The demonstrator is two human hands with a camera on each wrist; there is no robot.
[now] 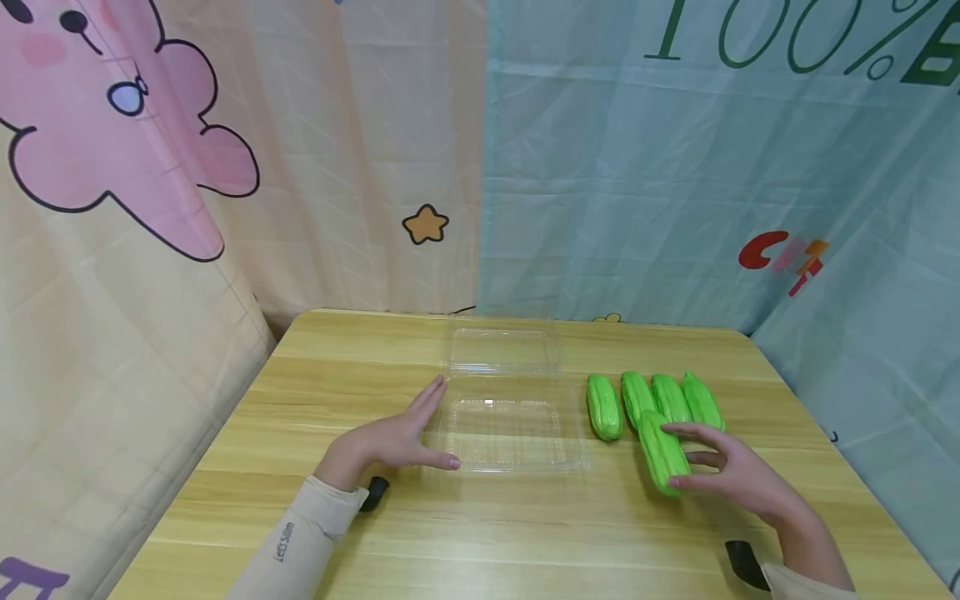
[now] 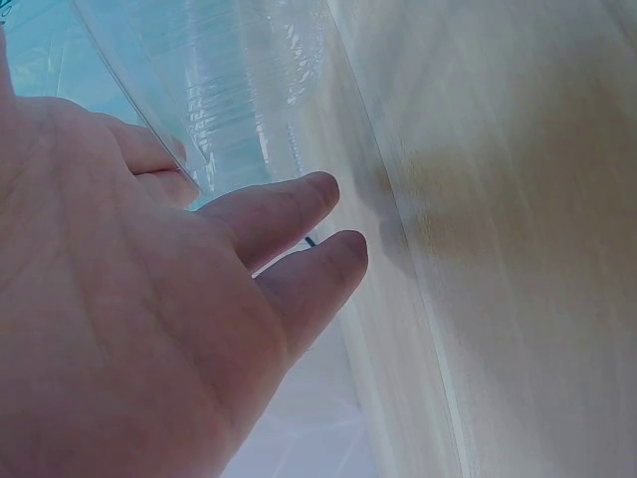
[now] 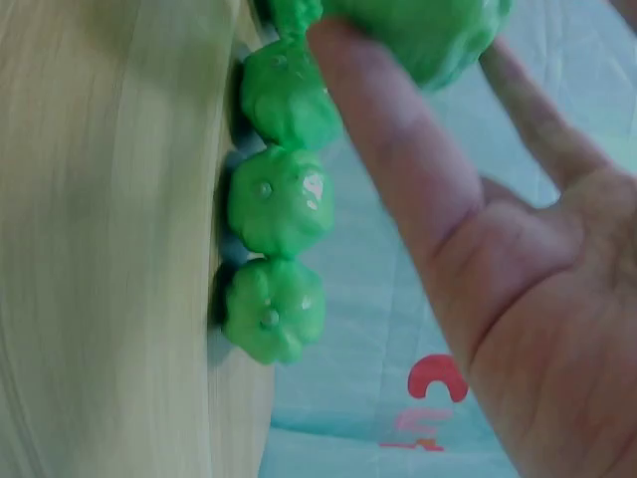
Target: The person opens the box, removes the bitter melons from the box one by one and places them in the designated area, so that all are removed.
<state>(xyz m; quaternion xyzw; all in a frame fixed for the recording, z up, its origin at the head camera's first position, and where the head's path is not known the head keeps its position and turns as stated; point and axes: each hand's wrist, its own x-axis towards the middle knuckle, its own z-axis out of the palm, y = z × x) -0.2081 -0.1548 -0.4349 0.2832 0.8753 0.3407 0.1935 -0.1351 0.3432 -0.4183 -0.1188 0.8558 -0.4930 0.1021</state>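
My right hand [image 1: 746, 475] pinches a green, ridged bitter melon [image 1: 663, 454] between thumb and fingers, in front of several more. In the right wrist view, the held bitter melon [image 3: 428, 35] shows at the top, raised beside the row. A clear plastic clamshell box [image 1: 510, 467] lies with its lid spread back, the base nearer me. My left hand [image 1: 401, 433] is at the left side of that base, fingers extended and thumb near the front corner. Seen from the left wrist, some fingertips of the left hand [image 2: 149, 269] overlap the clear plastic edge.
Right of the box, a row of bitter melons [image 1: 604, 408] lies on the wooden table [image 1: 300, 400], the leftmost set slightly apart. Printed curtains [image 1: 600, 192] hang behind the table and along its sides.
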